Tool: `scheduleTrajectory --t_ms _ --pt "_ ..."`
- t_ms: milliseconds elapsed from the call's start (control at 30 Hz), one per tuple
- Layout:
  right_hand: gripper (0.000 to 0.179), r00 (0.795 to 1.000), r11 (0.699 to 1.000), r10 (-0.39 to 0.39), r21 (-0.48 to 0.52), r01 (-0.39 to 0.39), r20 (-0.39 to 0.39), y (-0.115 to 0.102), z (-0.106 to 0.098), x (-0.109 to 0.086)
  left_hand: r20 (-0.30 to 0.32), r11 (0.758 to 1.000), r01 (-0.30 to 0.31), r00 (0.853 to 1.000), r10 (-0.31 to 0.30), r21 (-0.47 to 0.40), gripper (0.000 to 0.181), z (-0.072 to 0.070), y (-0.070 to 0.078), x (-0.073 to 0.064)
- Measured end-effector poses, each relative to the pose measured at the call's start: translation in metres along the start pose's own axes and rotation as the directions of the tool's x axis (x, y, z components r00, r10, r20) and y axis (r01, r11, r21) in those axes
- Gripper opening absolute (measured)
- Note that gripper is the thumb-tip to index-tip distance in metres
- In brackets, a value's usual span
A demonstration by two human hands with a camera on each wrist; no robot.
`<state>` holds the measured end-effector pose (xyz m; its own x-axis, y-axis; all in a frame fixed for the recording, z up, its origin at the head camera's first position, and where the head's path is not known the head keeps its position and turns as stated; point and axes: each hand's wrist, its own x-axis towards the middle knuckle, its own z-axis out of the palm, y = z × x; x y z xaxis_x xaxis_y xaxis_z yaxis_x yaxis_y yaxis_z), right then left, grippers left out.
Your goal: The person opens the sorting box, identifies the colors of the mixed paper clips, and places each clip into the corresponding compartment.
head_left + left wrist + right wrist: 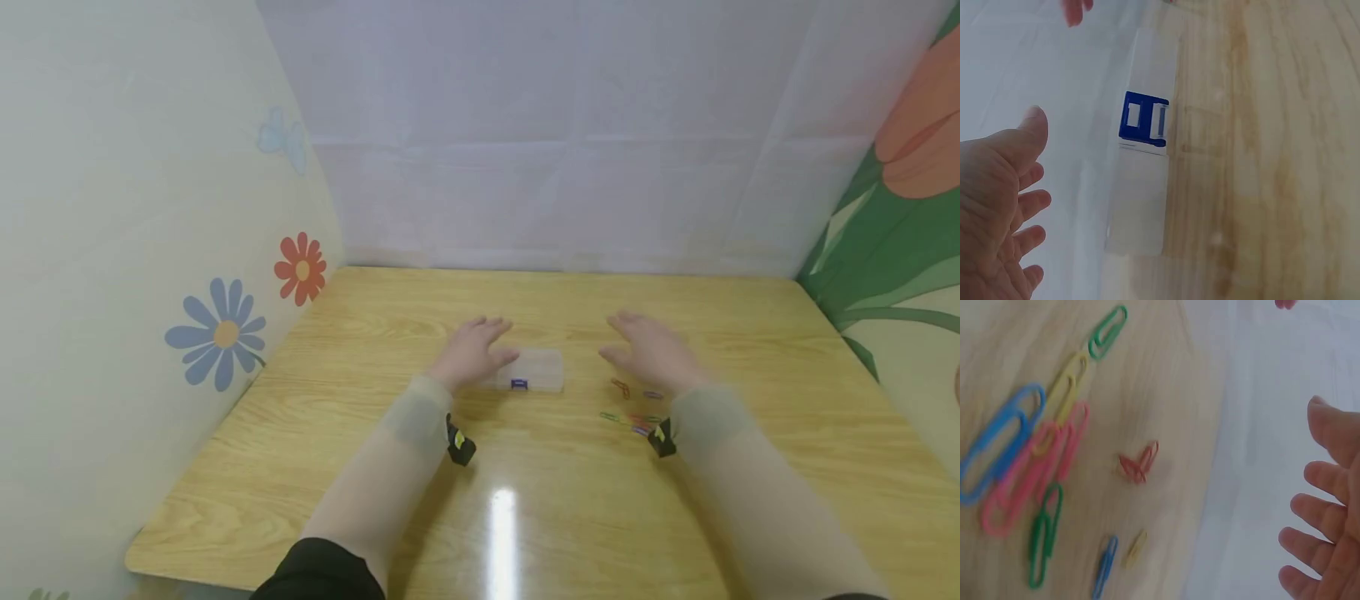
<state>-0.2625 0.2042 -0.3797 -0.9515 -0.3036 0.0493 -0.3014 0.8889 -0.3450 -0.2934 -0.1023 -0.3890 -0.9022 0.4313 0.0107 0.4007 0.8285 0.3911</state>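
Just beside the left hand [476,354], its fingers loosely spread, lies a flat, clear plastic box [543,367] with a blue latch [1143,119]. Toward the person from the right hand [656,354], also loosely spread, slim looped paper clips [1040,449] lie scattered, red, blue, green, yellow and pink, some overlapping. Beneath both hands stretches a glossy wood-grain table [600,517]; beyond them, a creased pale cloth [562,125].

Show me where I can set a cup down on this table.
Bare: the table between the left hand and left wall; the back strip along the white cloth; a narrow gap between the box and paper clips. Crowded: around those clips, near the right hand.
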Motion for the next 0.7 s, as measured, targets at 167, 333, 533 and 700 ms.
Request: scheduleTrajectory --t_ms 167,333,533,700 --pt "0.066 0.999 1.000 -0.029 0.010 0.028 0.037 -0.010 0.010 0.001 -0.002 0.998 -0.038 0.999 0.037 -0.041 0.059 0.006 -0.004 -0.003" --pt "0.059 0.996 0.996 -0.086 0.010 0.086 0.037 -0.022 0.018 0.003 0.001 0.994 -0.058 0.998 0.059 -0.096 0.058 0.011 -0.009 -0.008" --pt "0.056 0.991 0.991 -0.131 0.002 0.131 0.027 -0.034 0.033 0.005 0.005 0.994 -0.070 0.998 0.070 -0.087 0.060 0.014 -0.012 -0.013" --pt "0.055 0.985 0.985 -0.169 -0.033 0.170 0.032 -0.047 0.044 0.007 0.013 0.995 -0.058 0.998 0.060 -0.083 0.062 0.017 -0.016 -0.014"
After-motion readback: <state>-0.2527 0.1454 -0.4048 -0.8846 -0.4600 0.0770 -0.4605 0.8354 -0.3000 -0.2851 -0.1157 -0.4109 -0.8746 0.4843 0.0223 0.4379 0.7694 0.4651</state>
